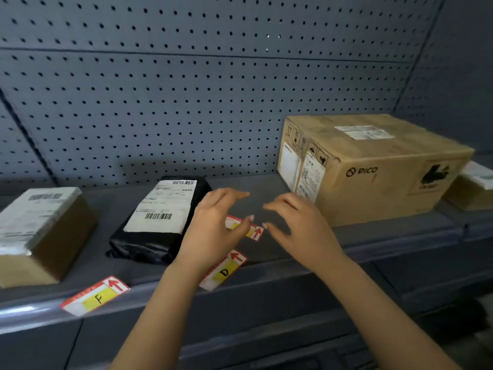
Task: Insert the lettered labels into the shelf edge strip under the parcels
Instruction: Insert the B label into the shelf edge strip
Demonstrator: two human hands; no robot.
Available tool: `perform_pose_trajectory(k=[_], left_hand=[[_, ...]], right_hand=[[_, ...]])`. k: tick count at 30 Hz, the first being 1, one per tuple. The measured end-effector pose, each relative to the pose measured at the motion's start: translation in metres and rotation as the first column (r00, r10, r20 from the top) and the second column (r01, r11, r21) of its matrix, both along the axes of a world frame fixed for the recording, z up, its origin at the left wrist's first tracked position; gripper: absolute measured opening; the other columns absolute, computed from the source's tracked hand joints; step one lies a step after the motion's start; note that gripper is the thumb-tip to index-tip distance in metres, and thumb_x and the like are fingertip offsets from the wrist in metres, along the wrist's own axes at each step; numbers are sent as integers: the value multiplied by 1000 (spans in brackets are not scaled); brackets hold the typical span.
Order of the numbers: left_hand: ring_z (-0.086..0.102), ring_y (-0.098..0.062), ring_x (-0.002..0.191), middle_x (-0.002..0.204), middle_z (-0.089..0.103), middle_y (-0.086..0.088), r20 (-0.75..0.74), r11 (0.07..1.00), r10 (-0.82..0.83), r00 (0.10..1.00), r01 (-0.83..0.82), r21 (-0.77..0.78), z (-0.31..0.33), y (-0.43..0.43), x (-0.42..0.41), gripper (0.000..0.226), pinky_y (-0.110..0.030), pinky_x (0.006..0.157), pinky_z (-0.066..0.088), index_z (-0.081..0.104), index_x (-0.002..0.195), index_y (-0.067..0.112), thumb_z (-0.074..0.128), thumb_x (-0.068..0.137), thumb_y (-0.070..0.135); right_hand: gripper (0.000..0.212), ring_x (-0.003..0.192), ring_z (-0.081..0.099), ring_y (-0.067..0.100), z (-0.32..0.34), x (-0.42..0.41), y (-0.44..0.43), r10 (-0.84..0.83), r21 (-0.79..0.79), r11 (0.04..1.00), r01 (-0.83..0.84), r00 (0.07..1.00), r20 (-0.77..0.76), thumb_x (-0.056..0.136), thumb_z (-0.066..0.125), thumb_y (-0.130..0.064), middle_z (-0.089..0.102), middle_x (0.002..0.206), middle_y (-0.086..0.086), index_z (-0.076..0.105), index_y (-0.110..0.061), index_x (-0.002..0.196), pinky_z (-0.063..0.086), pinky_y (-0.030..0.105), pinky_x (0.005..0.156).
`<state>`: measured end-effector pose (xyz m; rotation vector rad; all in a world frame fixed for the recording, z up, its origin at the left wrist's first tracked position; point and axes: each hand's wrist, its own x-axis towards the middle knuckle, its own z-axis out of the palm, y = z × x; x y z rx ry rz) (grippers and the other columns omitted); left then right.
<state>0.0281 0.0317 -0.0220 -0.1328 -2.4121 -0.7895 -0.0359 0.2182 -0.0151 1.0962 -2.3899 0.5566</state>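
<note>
Three red-bordered white labels with yellow patches lie on the grey shelf. The label marked F [94, 299] sits at the front left, overhanging the clear edge strip [29, 313]. A second one, marked D [224, 271], lies near the front edge, partly under my left wrist. The third label [254, 232] lies further back, its letter hidden by my left hand [213, 231], whose thumb is over it with fingers stretched out. My right hand [298, 231] hovers just right of that label, fingers spread, thumb tip close to its red-arrow end.
Parcels stand on the shelf: a small cardboard box [40, 231] at left, a black plastic bag [165, 217] with a white shipping label, a large PICO carton [373, 166] at right, and another box [472, 188] at the far right. A perforated grey panel [186, 89] backs the shelf.
</note>
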Motion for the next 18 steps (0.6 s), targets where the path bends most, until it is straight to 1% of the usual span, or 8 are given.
perform_pose_trajectory(k=[2, 3, 6, 8, 10, 12, 14, 18], left_hand=[[47, -7, 112, 115, 54, 12, 18, 998, 57, 998, -57, -1, -2, -4, 2, 38, -7, 96, 29, 62, 121, 20, 72, 84, 26], [47, -7, 111, 114, 54, 12, 30, 997, 81, 996, -81, -6, -3, -5, 3, 38, -6, 96, 29, 62, 120, 20, 72, 84, 25], [48, -7, 110, 115, 57, 9, 58, 992, 129, 990, -128, -19, -4, -9, 4, 37, -15, 97, 33, 63, 118, 20, 67, 83, 30], [50, -9, 110, 115, 58, 7, 99, 991, 136, 986, -133, -31, -6, -11, 3, 39, -20, 97, 36, 64, 117, 20, 63, 82, 34], [51, -11, 110, 116, 59, 6, 136, 991, 132, 982, -125, -55, -10, -13, 3, 39, -25, 97, 39, 63, 118, 21, 64, 82, 34], [52, -12, 111, 117, 59, 6, 147, 989, 141, 979, -132, -69, -14, -14, 3, 37, -28, 97, 41, 63, 119, 21, 69, 83, 29], [53, -12, 110, 116, 60, 6, 137, 986, 150, 979, -138, -90, -18, -15, 3, 38, -27, 96, 40, 63, 119, 21, 73, 83, 24], [53, -9, 108, 113, 60, 9, 132, 986, 128, 983, -111, -125, -21, -18, 3, 36, -23, 95, 40, 63, 118, 23, 71, 83, 27]], right_hand=[[31, 91, 57, 21, -3, -7, -6, 67, 16, 998, -68, 997, 43, 81, 69, -25, 60, 101, 1, 64, -15, 110, 48, 38, 76], [31, 92, 56, 21, -5, -10, -8, 90, 22, 996, -92, 993, 70, 81, 69, -26, 61, 101, 1, 64, -15, 110, 48, 38, 77], [30, 91, 55, 19, -12, -16, -14, 133, 56, 988, -142, 981, 138, 81, 66, -34, 65, 98, -2, 65, -18, 106, 47, 36, 74], [27, 86, 52, 14, -15, -20, -15, 146, 78, 984, -162, 973, 179, 82, 64, -42, 65, 92, -6, 65, -22, 100, 44, 32, 70], [27, 82, 49, 11, -19, -23, -14, 147, 99, 980, -171, 965, 215, 82, 62, -47, 63, 87, -9, 64, -25, 96, 42, 30, 67], [26, 82, 47, 9, -23, -26, -14, 150, 101, 978, -181, 955, 256, 84, 61, -46, 62, 87, -10, 64, -25, 97, 41, 27, 65], [24, 84, 46, 6, -24, -28, -16, 159, 80, 978, -191, 941, 298, 84, 62, -43, 61, 90, -11, 64, -25, 100, 40, 25, 66], [24, 88, 49, 6, -26, -29, -20, 173, -7, 983, -183, 915, 364, 81, 70, -34, 57, 97, -10, 64, -25, 102, 44, 25, 72]])
